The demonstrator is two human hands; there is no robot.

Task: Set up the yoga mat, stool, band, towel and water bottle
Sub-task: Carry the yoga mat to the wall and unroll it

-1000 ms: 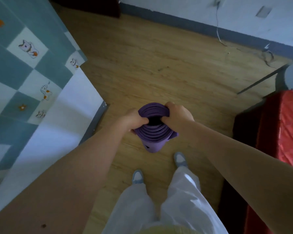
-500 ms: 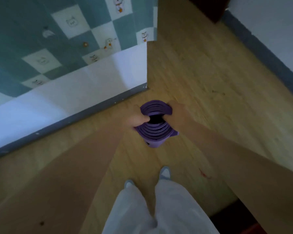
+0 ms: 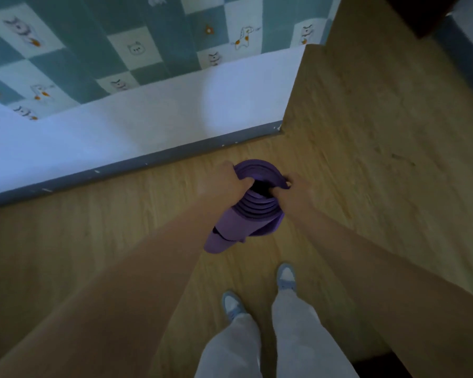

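Rolled purple yoga mat [image 3: 241,214] held above wooden floor [image 3: 366,159], long axis steeply downward, lower end tilting toward feet. Left hand [image 3: 224,184] and right hand [image 3: 295,190] both gripping top rim. Since half a second ago, tilted further off vertical.

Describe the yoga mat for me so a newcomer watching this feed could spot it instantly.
Start at the bed with the checked teal cover along the upper left, then drop to the wooden floor in front of it. There the left hand and right hand grip the top of the yoga mat, rolled and hanging end-down above the shoes. It is the only purple thing, with spiral layers showing.
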